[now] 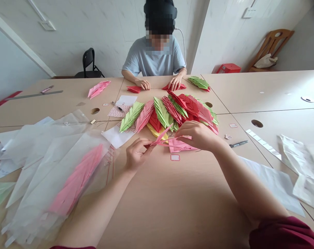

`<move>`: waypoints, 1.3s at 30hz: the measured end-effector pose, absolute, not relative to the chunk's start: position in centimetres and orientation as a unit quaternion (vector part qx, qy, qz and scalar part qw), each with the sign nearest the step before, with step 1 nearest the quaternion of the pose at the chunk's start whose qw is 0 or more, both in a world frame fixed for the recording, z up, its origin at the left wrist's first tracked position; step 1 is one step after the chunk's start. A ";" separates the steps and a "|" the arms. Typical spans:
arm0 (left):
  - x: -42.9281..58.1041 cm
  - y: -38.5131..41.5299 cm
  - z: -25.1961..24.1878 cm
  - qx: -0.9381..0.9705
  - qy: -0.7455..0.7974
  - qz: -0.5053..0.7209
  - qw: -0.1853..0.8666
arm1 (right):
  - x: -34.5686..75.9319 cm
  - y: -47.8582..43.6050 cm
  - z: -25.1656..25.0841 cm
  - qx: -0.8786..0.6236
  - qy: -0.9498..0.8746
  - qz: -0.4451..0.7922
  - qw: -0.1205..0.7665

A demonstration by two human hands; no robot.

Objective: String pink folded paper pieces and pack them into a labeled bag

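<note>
Between my two hands is a narrow piece of folded pink paper [162, 139], held above the table. My left hand [139, 152] pinches its left end, fingers closed. The fingers of my right hand [194, 134] are closed at its right end, though their tips are partly hidden. Just beyond lies a pile of pleated paper pieces in red [190, 105], light green [160, 110] and pink [146, 114], with a yellow one [157, 133] underneath. A flat pink folded piece [180, 145] rests under my right hand, and a red-bordered label [175, 157] lies nearer me.
Across the table a person [154, 57] rests both hands on red folded pieces. Clear plastic bags [55, 166], one holding pink paper, cover the left side. A pen [239, 144], a white strip [263, 144] and white plastic bags [299, 162] lie to the right.
</note>
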State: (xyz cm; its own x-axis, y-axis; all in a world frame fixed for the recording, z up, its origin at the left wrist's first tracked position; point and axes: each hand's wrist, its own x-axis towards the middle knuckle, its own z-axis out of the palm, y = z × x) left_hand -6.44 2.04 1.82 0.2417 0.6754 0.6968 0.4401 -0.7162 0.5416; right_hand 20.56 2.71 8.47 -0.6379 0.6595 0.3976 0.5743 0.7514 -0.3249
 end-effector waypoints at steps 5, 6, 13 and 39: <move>-6.1 1.7 2.1 0.788 0.339 0.505 0.099 | 18.8 2.2 8.0 -0.326 -0.895 0.052 0.300; -6.0 1.6 2.1 0.790 0.335 0.503 0.102 | 18.3 2.0 7.8 -0.320 -0.897 0.049 0.302; -5.7 1.2 1.8 0.802 0.333 0.482 0.116 | 16.7 1.4 6.8 -0.292 -0.899 0.070 0.318; -5.1 0.6 2.0 0.862 0.282 0.412 0.087 | 16.0 0.9 6.8 -0.260 -0.933 0.040 0.245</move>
State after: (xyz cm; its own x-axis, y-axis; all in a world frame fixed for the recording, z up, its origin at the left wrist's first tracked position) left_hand -5.08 0.58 1.96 0.5018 0.5574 0.6615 0.4137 -0.8262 0.3824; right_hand 15.96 0.87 6.79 -0.7441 0.5055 0.4369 0.4661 0.8612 -0.2026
